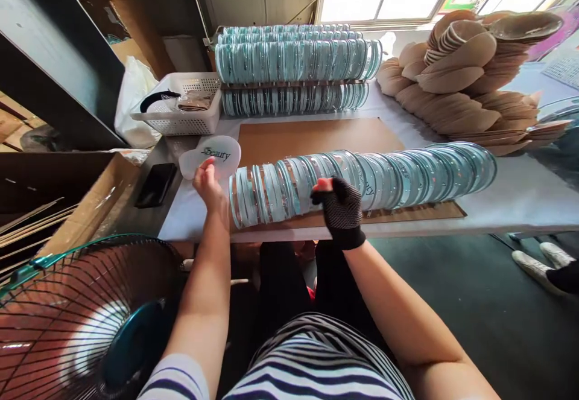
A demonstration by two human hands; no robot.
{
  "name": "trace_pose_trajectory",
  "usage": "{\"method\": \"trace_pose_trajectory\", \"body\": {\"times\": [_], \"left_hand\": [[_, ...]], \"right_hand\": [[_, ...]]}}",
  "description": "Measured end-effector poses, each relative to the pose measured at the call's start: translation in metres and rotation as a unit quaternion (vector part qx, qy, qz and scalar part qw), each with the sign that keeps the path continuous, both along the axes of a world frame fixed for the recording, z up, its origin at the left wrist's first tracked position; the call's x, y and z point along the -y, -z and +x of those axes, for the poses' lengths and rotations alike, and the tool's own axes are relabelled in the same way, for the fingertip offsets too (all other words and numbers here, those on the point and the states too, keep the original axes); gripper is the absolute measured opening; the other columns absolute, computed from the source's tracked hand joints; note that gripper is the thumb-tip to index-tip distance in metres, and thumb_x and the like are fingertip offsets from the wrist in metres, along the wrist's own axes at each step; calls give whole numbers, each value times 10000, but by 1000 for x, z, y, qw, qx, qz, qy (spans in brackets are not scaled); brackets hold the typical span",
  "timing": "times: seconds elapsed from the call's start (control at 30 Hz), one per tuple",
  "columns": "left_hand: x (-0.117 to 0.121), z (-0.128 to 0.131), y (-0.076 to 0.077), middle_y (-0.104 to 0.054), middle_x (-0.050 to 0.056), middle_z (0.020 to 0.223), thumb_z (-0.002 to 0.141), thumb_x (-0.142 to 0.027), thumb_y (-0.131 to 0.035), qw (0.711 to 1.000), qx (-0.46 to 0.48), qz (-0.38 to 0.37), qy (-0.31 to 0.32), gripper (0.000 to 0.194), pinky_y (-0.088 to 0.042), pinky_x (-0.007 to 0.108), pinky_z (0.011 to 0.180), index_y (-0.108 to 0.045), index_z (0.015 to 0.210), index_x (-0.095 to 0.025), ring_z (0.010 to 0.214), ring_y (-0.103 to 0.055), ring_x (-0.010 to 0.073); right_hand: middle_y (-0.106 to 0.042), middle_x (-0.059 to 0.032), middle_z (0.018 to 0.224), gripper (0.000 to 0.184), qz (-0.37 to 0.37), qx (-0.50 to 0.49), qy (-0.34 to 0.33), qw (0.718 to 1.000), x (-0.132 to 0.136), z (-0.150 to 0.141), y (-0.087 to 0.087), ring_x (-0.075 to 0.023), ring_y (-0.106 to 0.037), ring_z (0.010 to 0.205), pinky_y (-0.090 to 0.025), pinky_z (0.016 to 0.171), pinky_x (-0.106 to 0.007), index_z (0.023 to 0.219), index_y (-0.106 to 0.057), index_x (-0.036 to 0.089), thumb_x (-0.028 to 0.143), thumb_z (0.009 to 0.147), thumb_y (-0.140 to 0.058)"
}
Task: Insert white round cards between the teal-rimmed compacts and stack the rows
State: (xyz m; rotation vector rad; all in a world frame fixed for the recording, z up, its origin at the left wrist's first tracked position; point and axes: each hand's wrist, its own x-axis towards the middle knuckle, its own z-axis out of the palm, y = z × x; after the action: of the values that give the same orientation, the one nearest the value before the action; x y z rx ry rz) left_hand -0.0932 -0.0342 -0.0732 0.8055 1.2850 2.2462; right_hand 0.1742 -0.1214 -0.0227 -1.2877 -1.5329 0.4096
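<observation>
A long row of clear round lids with teal rims (pixel 384 177) lies on its side across a brown cardboard sheet (pixel 312 134) on the table. My left hand (pixel 210 186) is at the row's left end, fingers closed on a clear flat lid printed "Beauty" (pixel 216 154), held just left of the row. My right hand (pixel 339 204), in a black mesh fingerless glove, rests on the front of the row near its middle, fingers curled against the lids.
More stacked rows of teal-rimmed lids (pixel 294 62) lie at the back. A white basket (pixel 181 110) stands back left, a black phone (pixel 156 184) beside it. Piles of tan round pieces (pixel 456 80) fill the back right. A fan (pixel 76 321) stands lower left. Another person's shoe (pixel 538 264) shows right.
</observation>
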Motion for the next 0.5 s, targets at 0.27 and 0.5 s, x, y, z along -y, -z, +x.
{"method": "trace_pose_trajectory", "body": {"times": [0.27, 0.5], "left_hand": [[79, 47, -54, -353, -11, 1567, 770, -359, -753, 960, -177, 135, 169, 751, -311, 421, 1173, -420, 1441, -401, 1430, -360, 256], [91, 76, -47, -238, 37, 1622, 822, -484, -684, 966, -183, 71, 169, 886, -341, 423, 1161, -165, 1537, -420, 1434, -356, 271]], "right_hand": [[-465, -171, 1465, 635, 93, 72, -100, 988, -20, -1, -18, -218, -510, 1304, -464, 1049, -420, 1500, -313, 172, 462, 950, -443], [-288, -176, 1569, 654, 161, 215, -62, 961, 16, -30, -8, -305, -247, 1469, -343, 1144, -554, 1517, -314, 156, 345, 918, -498]]}}
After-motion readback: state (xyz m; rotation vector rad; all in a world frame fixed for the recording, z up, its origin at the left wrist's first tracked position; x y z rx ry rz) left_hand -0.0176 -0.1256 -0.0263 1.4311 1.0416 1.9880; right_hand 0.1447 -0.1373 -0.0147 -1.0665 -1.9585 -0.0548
